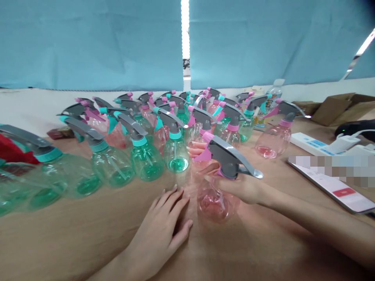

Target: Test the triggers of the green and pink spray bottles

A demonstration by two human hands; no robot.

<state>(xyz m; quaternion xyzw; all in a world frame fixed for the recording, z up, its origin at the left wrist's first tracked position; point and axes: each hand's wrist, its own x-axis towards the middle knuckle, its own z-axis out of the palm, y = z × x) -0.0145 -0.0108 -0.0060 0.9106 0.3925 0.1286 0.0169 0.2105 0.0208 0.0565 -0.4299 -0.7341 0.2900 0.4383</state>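
Observation:
My right hand (234,185) grips a pink spray bottle (215,205) round its neck, under the grey and pink spray head. The bottle stands upright on the wooden table (96,230), in front of the others. My left hand (168,222) lies flat on the table to the left of that bottle, fingers spread, holding nothing. A green spray bottle (176,156) stands just beyond my left hand's fingertips, with another green bottle (147,162) beside it. Behind them is a crowd of several green and pink bottles.
On the right lie a phone (331,183) and a white power strip (310,144) with plugs. Farther back are a pink bottle (274,140), an open cardboard box (342,107) and a clear bottle (277,89). Something red (17,152) is at the far left. A blue curtain (93,43) hangs behind.

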